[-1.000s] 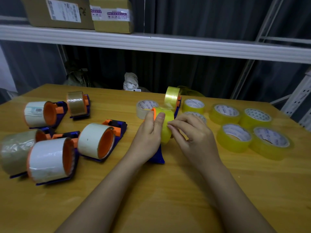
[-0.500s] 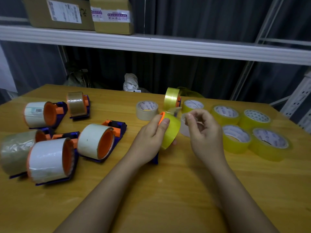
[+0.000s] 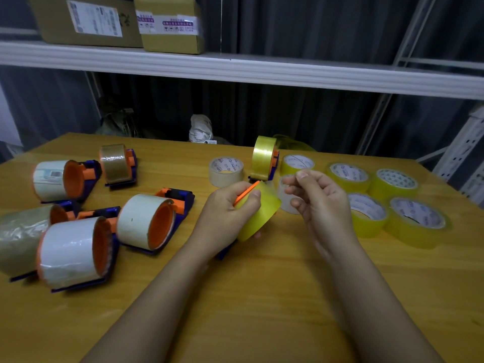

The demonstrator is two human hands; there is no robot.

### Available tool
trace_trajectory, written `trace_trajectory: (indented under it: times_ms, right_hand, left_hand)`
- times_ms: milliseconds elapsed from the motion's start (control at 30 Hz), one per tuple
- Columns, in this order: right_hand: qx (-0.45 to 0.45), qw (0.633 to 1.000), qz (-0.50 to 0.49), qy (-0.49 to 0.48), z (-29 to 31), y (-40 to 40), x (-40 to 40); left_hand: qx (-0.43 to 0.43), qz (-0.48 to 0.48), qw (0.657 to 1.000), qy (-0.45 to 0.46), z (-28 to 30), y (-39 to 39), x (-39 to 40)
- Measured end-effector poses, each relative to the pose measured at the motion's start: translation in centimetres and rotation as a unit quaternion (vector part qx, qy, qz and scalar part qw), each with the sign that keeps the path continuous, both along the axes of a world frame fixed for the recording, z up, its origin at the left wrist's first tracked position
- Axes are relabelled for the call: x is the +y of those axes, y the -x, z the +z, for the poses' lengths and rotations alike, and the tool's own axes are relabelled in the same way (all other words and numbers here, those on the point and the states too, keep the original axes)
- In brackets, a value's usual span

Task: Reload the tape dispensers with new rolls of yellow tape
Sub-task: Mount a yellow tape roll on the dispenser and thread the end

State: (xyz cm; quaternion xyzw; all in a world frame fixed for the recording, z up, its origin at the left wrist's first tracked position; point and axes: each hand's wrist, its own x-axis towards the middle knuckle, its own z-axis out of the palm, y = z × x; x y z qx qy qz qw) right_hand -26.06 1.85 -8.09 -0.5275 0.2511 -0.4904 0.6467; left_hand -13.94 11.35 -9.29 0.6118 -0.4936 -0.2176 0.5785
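Left hand (image 3: 230, 210) curled round a yellow tape roll (image 3: 259, 216) seated on an orange-hubbed dispenser (image 3: 246, 193), tilted off the wooden table (image 3: 262, 310) near centre, probably to steady the roll while its free end is drawn out. Right hand (image 3: 318, 203) just at 3 o'clock of the roll, thumb and forefinger pressed together as if pinching the tape's loose end; the strip itself too clear to make out. At 12 o'clock, a second dispenser (image 3: 264, 158) standing upright, already loaded yellow. From 1 to 3 o'clock, spare yellow rolls (image 3: 416, 221) lying flat, within easy reach for reloading. At 9 to 10 o'clock, dispensers with pale or brown rolls (image 3: 144, 224), seemingly awaiting their turn. Core printing on the rolls and labels on the shelf's cardboard boxes (image 3: 167, 22) too blurred to read.
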Motion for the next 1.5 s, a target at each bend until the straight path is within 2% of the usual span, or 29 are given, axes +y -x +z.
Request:
trace_trajectory:
  times_ms: [167, 367, 467, 533, 633, 700, 1133, 1300, 1400, 1500]
  right_hand:
    - [0.013, 1.000, -0.021, 0.000, 0.1, 0.2, -0.1]
    - [0.022, 0.999, 0.028, 0.006, 0.4, 1.0, -0.3]
    - [-0.023, 0.998, 0.053, -0.033, 0.7, 1.5, -0.7]
    - [-0.037, 0.998, 0.036, -0.048, 0.9, 1.8, -1.1]
    - [0.063, 0.997, -0.050, 0.018, 0.6, 1.9, -1.4]
    - [0.103, 0.991, -0.059, 0.062, 0.3, 1.7, -1.1]
    - [0.096, 0.990, 0.011, 0.106, -0.6, 0.9, -0.6]
    - [0.142, 0.983, 0.069, 0.097, -1.3, 0.8, -1.3]
    - [0.221, 0.962, 0.070, 0.147, -1.6, 1.0, -1.7]
    - [0.259, 0.950, 0.061, 0.167, -1.6, 1.3, -1.7]
  left_hand:
    - [0.004, 0.007, 1.000, -0.006, 0.4, 0.1, 0.1]
    - [0.037, 0.012, 0.999, 0.011, 0.4, -0.2, 0.1]
    - [0.049, 0.021, 0.998, 0.011, 0.4, -0.3, 0.1]
    - [0.053, 0.027, 0.998, 0.015, 0.3, -0.4, 0.0]
    - [0.059, 0.032, 0.998, 0.017, 0.2, -0.5, -0.1]
    - [0.061, 0.033, 0.997, 0.016, 0.1, -0.5, -0.1]
    - [0.076, 0.033, 0.996, 0.021, 0.0, -0.8, -0.2]
    - [0.080, 0.034, 0.996, 0.024, 0.0, -1.0, -0.2]
    - [0.078, 0.035, 0.996, 0.026, 0.0, -1.0, -0.2]
    - [0.082, 0.036, 0.996, 0.024, 0.1, -1.1, -0.2]
